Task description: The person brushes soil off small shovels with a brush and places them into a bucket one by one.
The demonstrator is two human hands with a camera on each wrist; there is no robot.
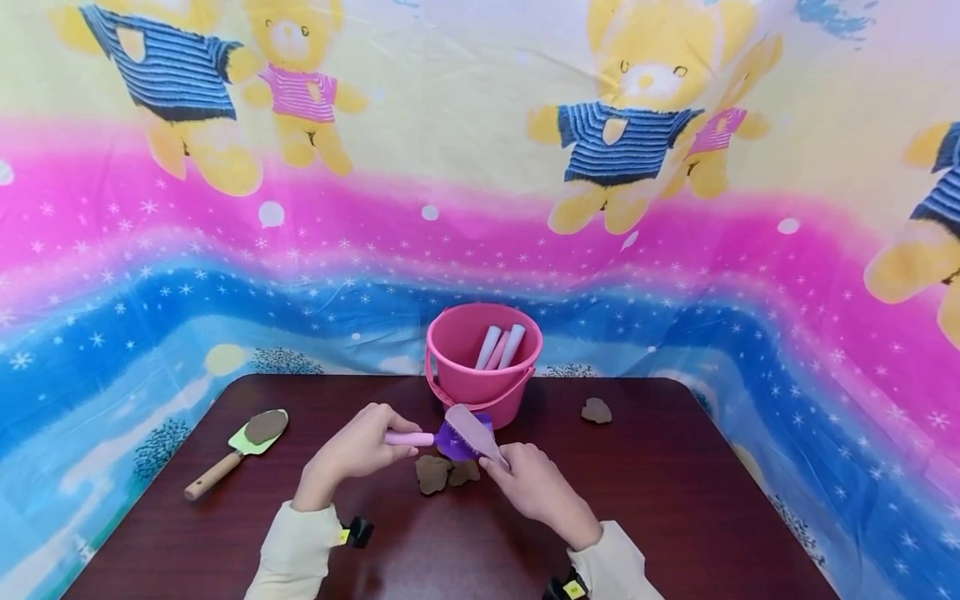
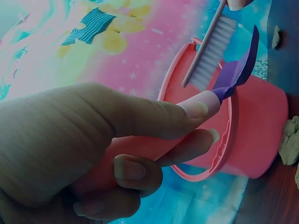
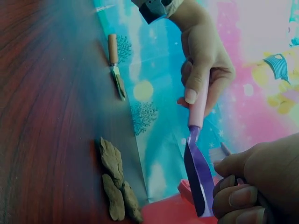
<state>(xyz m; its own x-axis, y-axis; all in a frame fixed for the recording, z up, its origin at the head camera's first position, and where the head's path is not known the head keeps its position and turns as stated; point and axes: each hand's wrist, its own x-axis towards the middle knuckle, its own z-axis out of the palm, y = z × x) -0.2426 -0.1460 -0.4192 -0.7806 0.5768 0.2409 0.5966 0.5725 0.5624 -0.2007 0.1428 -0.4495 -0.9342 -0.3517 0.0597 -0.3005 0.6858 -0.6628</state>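
My left hand (image 1: 367, 442) grips the pink handle of a small purple shovel (image 1: 454, 442), thumb laid along the handle in the left wrist view. The shovel's blade (image 3: 200, 179) is held above the table, in front of the bucket. In my right hand (image 1: 536, 483) is a brush (image 1: 472, 429) with a greyish-pink back and pale bristles (image 2: 216, 51). The brush head overlaps the shovel blade in the head view. Below them, brown clay-like lumps (image 1: 432, 474) lie on the table.
A pink bucket (image 1: 480, 383) with several handles standing in it is at the table's back edge. On the left lies a green trowel (image 1: 238, 442) with a wooden handle, a brown lump (image 1: 266, 427) on its blade. Another brown lump (image 1: 596, 410) sits at the right.
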